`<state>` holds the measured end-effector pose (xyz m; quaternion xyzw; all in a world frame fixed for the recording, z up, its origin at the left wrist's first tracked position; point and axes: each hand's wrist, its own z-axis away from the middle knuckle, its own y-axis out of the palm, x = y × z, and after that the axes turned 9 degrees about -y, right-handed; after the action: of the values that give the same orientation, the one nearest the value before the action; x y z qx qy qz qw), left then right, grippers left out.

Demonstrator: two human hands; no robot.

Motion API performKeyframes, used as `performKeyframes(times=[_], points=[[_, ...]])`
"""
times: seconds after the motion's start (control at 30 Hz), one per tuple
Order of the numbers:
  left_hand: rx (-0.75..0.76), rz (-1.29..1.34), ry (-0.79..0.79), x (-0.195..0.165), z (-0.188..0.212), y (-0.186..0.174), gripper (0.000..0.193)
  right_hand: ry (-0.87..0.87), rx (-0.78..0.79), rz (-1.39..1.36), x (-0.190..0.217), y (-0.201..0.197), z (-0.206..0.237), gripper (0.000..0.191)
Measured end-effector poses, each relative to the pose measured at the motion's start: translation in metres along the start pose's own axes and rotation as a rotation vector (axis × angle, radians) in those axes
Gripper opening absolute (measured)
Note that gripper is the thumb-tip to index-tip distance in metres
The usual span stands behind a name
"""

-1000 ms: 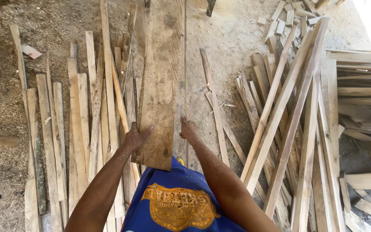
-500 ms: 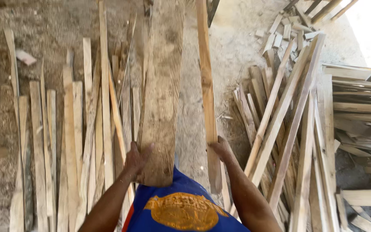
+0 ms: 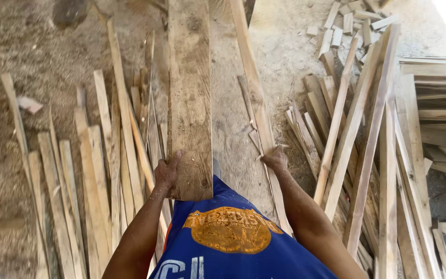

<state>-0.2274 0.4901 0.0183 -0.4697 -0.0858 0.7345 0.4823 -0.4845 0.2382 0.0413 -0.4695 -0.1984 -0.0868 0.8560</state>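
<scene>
A wide, rough wooden plank point(image 3: 189, 98) runs away from me down the middle of the view. My left hand point(image 3: 166, 173) grips its near left corner. Right of it a narrow wooden strip point(image 3: 251, 88) slants up toward the top of the view. My right hand point(image 3: 276, 157) is closed around that strip near its lower part. My blue shirt with an orange print point(image 3: 231, 235) fills the bottom centre, and the plank's near end sits just above it.
Several thin wooden slats point(image 3: 94, 170) lie side by side on the dusty floor point(image 3: 32, 62) at left. At right, long battens point(image 3: 362, 139) lean in a loose pile, with stacked boards point(image 3: 440, 98) behind. Short offcuts point(image 3: 354, 23) are scattered at top right.
My right hand left the wide plank's corner, moved right and took hold of the narrow strip, which now slants apart from the plank. My left hand stays on the plank.
</scene>
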Motion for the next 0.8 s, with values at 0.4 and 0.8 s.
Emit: performKeyframes(times=[0.4, 0.8], points=[[0.016, -0.09, -0.03, -0.235, -0.179, -0.05, 0.125, -0.056, -0.025, -0.211, 0.159, -0.035, -0.085, 0.083], [-0.593, -0.035, 1.028, -0.357, -0.176, 0.022, 0.048, -0.012, 0.001, -0.213, 0.168, -0.032, -0.115, 0.094]])
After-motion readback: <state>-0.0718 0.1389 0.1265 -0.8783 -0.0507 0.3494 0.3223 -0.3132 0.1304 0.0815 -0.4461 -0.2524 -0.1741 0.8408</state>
